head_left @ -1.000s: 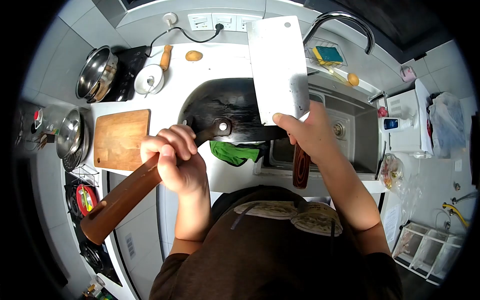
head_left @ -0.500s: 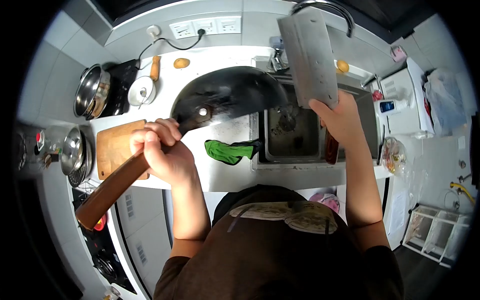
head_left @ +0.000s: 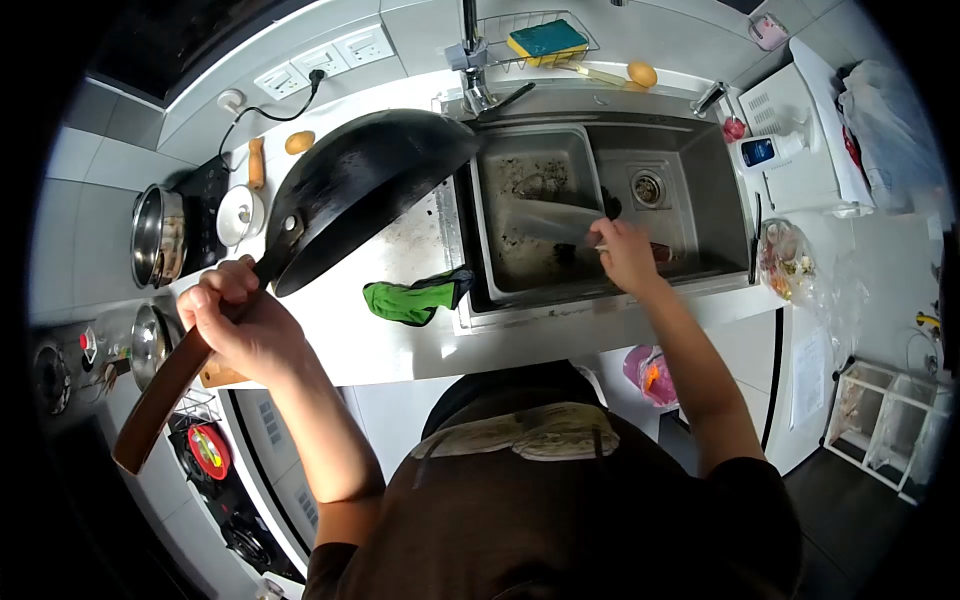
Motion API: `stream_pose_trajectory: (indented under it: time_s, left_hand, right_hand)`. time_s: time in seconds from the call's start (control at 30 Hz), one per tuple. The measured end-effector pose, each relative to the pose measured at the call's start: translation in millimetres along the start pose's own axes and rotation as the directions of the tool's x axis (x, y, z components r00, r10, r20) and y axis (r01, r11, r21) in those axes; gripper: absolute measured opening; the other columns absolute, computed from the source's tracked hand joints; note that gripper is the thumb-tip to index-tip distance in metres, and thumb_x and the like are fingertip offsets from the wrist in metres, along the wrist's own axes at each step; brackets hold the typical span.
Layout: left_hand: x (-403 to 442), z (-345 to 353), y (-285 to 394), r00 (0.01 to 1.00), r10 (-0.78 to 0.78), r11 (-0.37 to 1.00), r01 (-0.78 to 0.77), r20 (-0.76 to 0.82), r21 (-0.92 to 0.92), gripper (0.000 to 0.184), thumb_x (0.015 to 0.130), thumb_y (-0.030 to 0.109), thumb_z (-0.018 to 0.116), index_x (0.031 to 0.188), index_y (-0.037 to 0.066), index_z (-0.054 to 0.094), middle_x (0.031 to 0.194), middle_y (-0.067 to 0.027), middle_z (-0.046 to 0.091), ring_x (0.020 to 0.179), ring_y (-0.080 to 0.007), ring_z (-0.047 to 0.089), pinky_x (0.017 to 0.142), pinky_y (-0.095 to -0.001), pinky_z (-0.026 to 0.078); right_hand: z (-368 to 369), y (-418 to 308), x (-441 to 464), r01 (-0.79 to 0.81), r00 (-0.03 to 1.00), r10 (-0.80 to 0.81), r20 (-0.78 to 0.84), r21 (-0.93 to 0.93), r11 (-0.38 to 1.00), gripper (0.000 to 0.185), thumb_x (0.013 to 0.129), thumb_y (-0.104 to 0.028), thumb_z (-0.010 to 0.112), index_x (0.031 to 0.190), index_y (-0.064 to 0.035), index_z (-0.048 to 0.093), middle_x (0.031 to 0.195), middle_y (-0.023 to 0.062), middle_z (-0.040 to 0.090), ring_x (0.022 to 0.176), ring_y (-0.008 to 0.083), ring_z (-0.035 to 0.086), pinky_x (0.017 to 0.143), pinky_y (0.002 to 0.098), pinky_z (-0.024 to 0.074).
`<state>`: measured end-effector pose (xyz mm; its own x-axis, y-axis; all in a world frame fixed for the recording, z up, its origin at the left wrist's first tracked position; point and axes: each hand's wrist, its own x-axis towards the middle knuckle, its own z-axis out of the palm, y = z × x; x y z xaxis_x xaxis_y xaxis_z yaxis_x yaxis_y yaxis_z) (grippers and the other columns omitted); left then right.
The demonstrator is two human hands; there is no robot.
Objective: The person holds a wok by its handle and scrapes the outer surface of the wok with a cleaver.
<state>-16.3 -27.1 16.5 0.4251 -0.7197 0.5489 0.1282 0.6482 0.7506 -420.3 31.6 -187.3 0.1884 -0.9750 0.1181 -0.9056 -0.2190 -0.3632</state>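
Observation:
My left hand [head_left: 235, 315] is closed around the brown handle of a black wok [head_left: 375, 180]. The wok is raised over the counter, tilted on its side, with its rim near the sink's left edge. My right hand [head_left: 628, 258] grips a cleaver [head_left: 555, 220] low over the sink. Motion blurs its broad blade, which lies across the left basin [head_left: 490, 265]; the brown handle end shows to the right of my fingers. I cannot tell whether the blade touches the basin. A green and black cloth [head_left: 415, 300] lies on the counter beneath the wok.
A tap [head_left: 475, 85] stands behind the sink, beside a rack with a sponge [head_left: 548, 40]. The right basin has a drain [head_left: 647, 187]. Steel pots [head_left: 158, 235], a white bowl [head_left: 240, 215] and a potato [head_left: 299, 142] are at left. A plastic bag [head_left: 790, 260] lies at right.
My right hand has brought the cleaver down from near the tap to the left basin. The wok, still in my left hand, is tilted more steeply. The view has swung to the right.

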Motion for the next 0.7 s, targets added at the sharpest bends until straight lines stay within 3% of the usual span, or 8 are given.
stream_pose_trajectory:
  time_s: [0.1, 0.17, 0.23, 0.3, 0.37, 0.43, 0.53, 0.7]
  left_hand:
    - [-3.5, 19.7, 4.7, 0.997, -0.032, 0.998, 0.035, -0.072, 0.053, 0.023, 0.086, 0.018, 0.053, 0.069, 0.011, 0.04, 0.062, -0.0009, 0.038, 0.062, -0.0159, 0.036, 0.069, -0.0318, 0.037]
    - [-2.2, 17.4, 2.5, 0.997, -0.049, 0.998, 0.051, -0.052, 0.042, 0.023, 0.086, 0.019, 0.053, 0.069, 0.011, 0.04, 0.063, -0.0011, 0.038, 0.063, -0.0159, 0.036, 0.071, -0.0324, 0.038]
    - [-2.7, 18.4, 0.5, 0.996, -0.063, 0.997, 0.066, -0.07, 0.041, 0.022, 0.086, 0.019, 0.053, 0.069, 0.011, 0.042, 0.064, -0.0014, 0.039, 0.064, -0.0159, 0.038, 0.073, -0.0343, 0.04]
    - [-1.6, 24.8, 0.2, 0.995, -0.054, 0.996, 0.059, -0.086, 0.06, 0.021, 0.086, 0.018, 0.053, 0.071, 0.011, 0.041, 0.063, -0.0014, 0.039, 0.062, -0.0157, 0.039, 0.073, -0.0344, 0.041]
    - [-1.4, 29.7, -0.2, 0.993, -0.046, 0.995, 0.056, -0.108, 0.085, 0.02, 0.087, 0.018, 0.052, 0.072, 0.011, 0.04, 0.062, -0.0014, 0.038, 0.061, -0.0154, 0.04, 0.073, -0.0346, 0.041]
    - [-3.4, 31.6, 1.2, 0.996, -0.041, 0.992, 0.051, -0.085, 0.119, 0.019, 0.086, 0.018, 0.052, 0.072, 0.011, 0.041, 0.062, -0.0011, 0.038, 0.062, -0.0152, 0.039, 0.073, -0.0339, 0.041]
    - [-7.3, 26.8, 2.8, 0.996, -0.04, 0.989, 0.051, -0.081, 0.136, 0.019, 0.087, 0.019, 0.052, 0.072, 0.011, 0.044, 0.064, -0.0008, 0.038, 0.064, -0.0152, 0.039, 0.073, -0.0333, 0.041]
    - [-18.4, 35.1, 7.5, 0.991, -0.045, 0.983, 0.067, -0.129, 0.172, 0.026, 0.09, 0.026, 0.05, 0.069, 0.01, 0.046, 0.065, -0.001, 0.036, 0.066, -0.0152, 0.038, 0.078, -0.0343, 0.043]
  right_hand:
    - [28.3, 9.5, 6.2, -0.052, 0.997, 0.052, 0.054, 0.001, 0.999, 0.029, 0.073, 0.0, 0.058, 0.098, -0.0103, 0.048, 0.086, 0.0093, 0.057, 0.083, 0.03, 0.055, 0.069, 0.0414, 0.0403]
    - [43.9, 10.3, 15.1, -0.172, 0.977, 0.163, 0.135, 0.061, 0.983, 0.029, 0.075, -0.002, 0.059, 0.1, -0.009, 0.045, 0.089, 0.0127, 0.056, 0.085, 0.0336, 0.056, 0.071, 0.0451, 0.0434]
    - [48.1, 2.6, 27.1, -0.408, 0.894, 0.348, 0.282, 0.188, 0.894, 0.034, 0.078, -0.003, 0.055, 0.109, -0.0089, 0.041, 0.093, 0.0168, 0.057, 0.084, 0.0401, 0.056, 0.07, 0.048, 0.0438]
    - [60.9, -0.6, 41.6, -0.458, 0.861, 0.389, 0.327, 0.168, 0.873, 0.034, 0.08, -0.005, 0.054, 0.111, -0.0068, 0.04, 0.096, 0.0199, 0.058, 0.085, 0.039, 0.058, 0.07, 0.0488, 0.0455]
    - [70.3, 1.3, 61.4, -0.595, 0.76, 0.437, 0.48, 0.243, 0.766, 0.033, 0.083, -0.004, 0.049, 0.113, -0.0046, 0.038, 0.087, 0.0255, 0.059, 0.087, 0.0418, 0.058, 0.071, 0.05, 0.0438]
    - [81.3, 3.3, 74.7, -0.639, 0.706, 0.438, 0.556, 0.234, 0.733, 0.034, 0.084, -0.005, 0.048, 0.116, -0.005, 0.037, 0.09, 0.0247, 0.059, 0.089, 0.0417, 0.058, 0.072, 0.0505, 0.0434]
    - [112.4, 13.7, 81.2, -0.596, 0.751, 0.399, 0.526, 0.278, 0.754, 0.036, 0.084, -0.005, 0.047, 0.119, -0.0061, 0.038, 0.096, 0.0244, 0.059, 0.093, 0.0412, 0.057, 0.076, 0.0495, 0.0431]
    - [138.4, 21.0, 79.4, -0.67, 0.711, 0.441, 0.548, 0.335, 0.662, 0.042, 0.086, -0.008, 0.049, 0.126, -0.008, 0.038, 0.104, 0.0226, 0.058, 0.098, 0.0385, 0.056, 0.08, 0.0457, 0.0424]
